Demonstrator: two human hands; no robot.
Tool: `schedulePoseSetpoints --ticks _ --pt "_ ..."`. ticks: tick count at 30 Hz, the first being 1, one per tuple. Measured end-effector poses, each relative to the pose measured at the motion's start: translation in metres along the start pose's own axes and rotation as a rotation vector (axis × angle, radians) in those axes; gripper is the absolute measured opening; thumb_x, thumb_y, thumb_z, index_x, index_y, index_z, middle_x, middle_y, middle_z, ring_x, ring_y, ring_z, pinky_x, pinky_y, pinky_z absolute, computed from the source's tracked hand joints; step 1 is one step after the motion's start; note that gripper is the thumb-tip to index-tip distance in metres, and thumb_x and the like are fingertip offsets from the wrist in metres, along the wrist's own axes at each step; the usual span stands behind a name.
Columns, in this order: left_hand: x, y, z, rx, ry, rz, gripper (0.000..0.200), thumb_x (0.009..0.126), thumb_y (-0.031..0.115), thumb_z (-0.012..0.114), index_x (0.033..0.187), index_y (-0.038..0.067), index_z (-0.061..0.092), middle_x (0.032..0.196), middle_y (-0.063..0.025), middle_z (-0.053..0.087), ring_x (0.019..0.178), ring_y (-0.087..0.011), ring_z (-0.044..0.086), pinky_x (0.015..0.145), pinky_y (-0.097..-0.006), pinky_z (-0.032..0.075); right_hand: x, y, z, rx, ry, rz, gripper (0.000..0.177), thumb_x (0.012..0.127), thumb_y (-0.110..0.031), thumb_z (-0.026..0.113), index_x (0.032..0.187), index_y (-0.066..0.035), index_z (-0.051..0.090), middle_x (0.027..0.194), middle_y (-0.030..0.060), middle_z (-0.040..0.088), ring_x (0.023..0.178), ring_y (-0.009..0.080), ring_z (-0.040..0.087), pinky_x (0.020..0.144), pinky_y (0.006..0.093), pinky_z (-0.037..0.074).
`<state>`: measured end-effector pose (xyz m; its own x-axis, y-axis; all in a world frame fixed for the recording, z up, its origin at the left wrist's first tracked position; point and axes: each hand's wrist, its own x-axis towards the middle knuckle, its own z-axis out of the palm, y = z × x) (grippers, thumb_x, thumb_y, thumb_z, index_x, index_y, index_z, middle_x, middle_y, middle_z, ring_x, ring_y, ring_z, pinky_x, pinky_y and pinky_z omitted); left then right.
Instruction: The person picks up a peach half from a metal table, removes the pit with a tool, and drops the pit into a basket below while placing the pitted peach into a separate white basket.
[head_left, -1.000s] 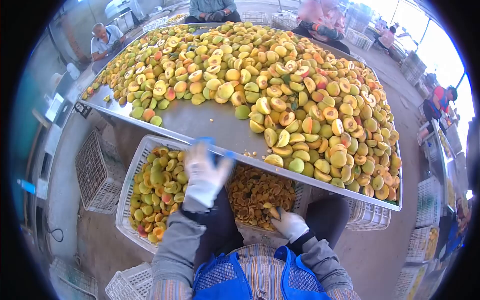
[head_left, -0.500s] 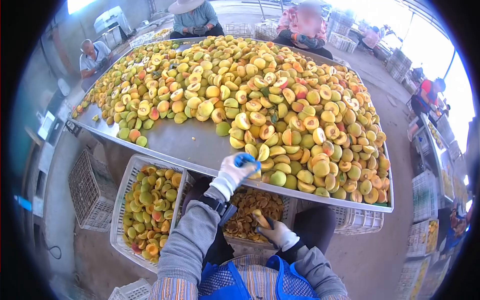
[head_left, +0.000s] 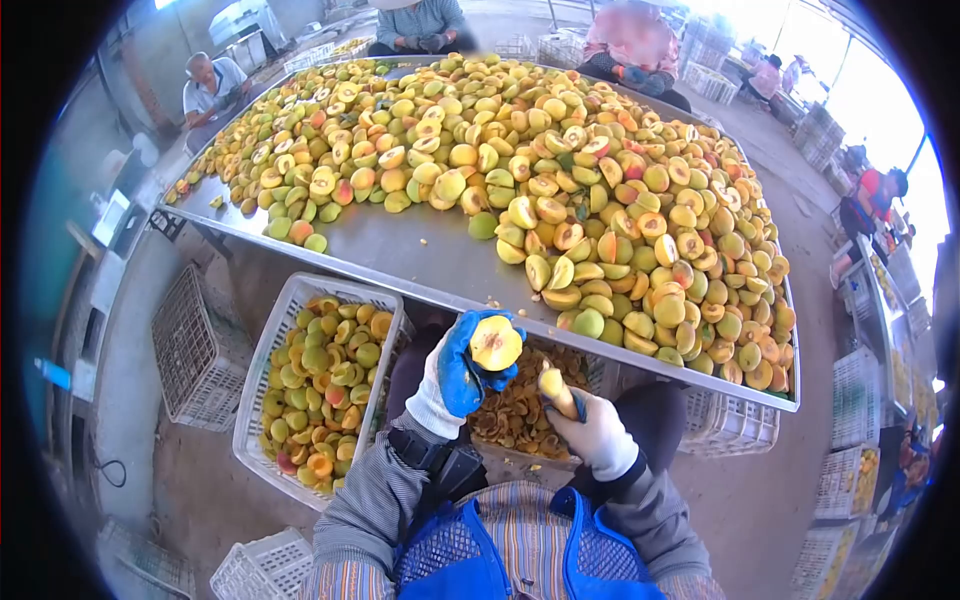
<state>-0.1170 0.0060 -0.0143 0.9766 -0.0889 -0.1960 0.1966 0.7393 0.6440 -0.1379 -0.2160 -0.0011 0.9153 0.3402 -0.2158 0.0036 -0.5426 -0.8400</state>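
While long steel table [head_left: 400, 245] carries heap of halved yellow peaches [head_left: 600, 200], white plastic crate [head_left: 262, 385] of halves sits lower left. Left hand [head_left: 462, 372] in blue-palmed glove cups yellow peach half [head_left: 496, 343], cut face up. Right hand [head_left: 592, 432], white-gloved, fisted round short yellowish tool [head_left: 555, 388], tip aimed up-left, just right of half, seemingly apart.

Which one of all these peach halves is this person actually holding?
The peach half gripped cut face up in the left hand, beside the tool in the right hand; the others lie on the table or in a crate.
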Motion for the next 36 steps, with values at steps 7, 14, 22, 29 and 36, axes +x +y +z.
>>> schedulePoseSetpoints --ticks 7,14,22,29,36 --pt "-0.018 0.000 -0.010 0.032 -0.052 0.032 0.055 0.096 0.048 0.042 0.123 0.003 0.056 0.103 -0.0173 0.067 0.070 -0.0246 0.064 0.053 -0.0314 0.049 0.004 0.026 0.014 -0.487 0.123 -0.081 0.040 0.086 -0.031 0.061 0.114 -0.002 0.057 0.079 0.0188 0.067 0.075 0.0361 0.067 0.067 0.0469 0.052" --pt "-0.034 -0.005 0.011 0.280 -0.066 -0.044 0.055 0.094 0.050 0.048 0.116 0.000 0.059 0.095 -0.0129 0.067 0.072 -0.0220 0.067 0.055 -0.0295 0.054 0.004 0.021 0.018 -0.466 0.215 -0.115 0.052 0.084 -0.034 0.063 0.125 -0.002 0.055 0.078 0.0195 0.067 0.072 0.0357 0.066 0.065 0.0444 0.052" --pt "-0.003 -0.045 -0.044 0.394 0.417 0.138 0.015 0.088 0.016 0.067 0.096 0.003 0.068 0.080 -0.0062 0.066 0.058 -0.0151 0.061 0.049 -0.0271 0.051 -0.006 0.027 0.002 -0.659 0.409 -0.234 0.055 0.083 -0.031 0.064 0.124 0.004 0.053 0.067 0.0141 0.063 0.057 0.0281 0.064 0.051 0.0404 0.050" --pt "-0.016 -0.028 -0.025 0.276 0.150 -0.123 0.044 0.094 0.050 0.050 0.101 0.007 0.061 0.084 -0.0116 0.067 0.060 -0.0226 0.063 0.045 -0.0292 0.048 0.006 0.052 0.013 -0.529 -0.045 0.007 0.048 0.086 -0.032 0.058 0.122 -0.002 0.049 0.082 0.0197 0.068 0.077 0.0361 0.067 0.068 0.0483 0.051" --pt "-0.014 -0.028 -0.025 0.157 0.069 -0.128 0.039 0.097 0.044 0.049 0.099 0.008 0.062 0.089 -0.0096 0.067 0.076 -0.0221 0.066 0.059 -0.0318 0.055 0.001 0.020 -0.001 -0.460 0.253 -0.109 0.046 0.087 -0.040 0.058 0.111 -0.002 0.054 0.069 0.0211 0.064 0.067 0.0375 0.065 0.059 0.0482 0.051"
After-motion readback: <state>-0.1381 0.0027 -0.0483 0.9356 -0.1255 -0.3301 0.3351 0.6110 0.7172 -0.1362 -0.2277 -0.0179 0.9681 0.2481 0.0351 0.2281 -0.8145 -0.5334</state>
